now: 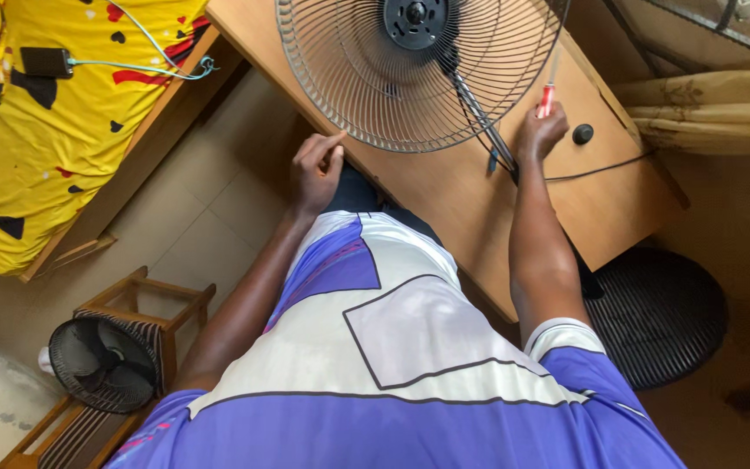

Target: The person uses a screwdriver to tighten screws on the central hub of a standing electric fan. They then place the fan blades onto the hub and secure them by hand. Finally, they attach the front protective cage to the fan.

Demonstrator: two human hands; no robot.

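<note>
A round wire fan guard (375, 95) with a black hub (415, 19) rests on a wooden table (470, 182). My left hand (317, 167) touches the guard's lower left rim with its fingertips. My right hand (538, 130) is closed on a screwdriver with a red handle (547, 97), held upright beside the guard's right side. A black stem and cable (479, 117) run from the hub down toward my right hand.
A small black knob (582, 134) lies on the table to the right. A black round fan cover (660, 317) leans below the table. A small black fan (101, 363) sits on a wooden chair at lower left. A yellow bedsheet (36, 130) with a phone and cable covers the bed.
</note>
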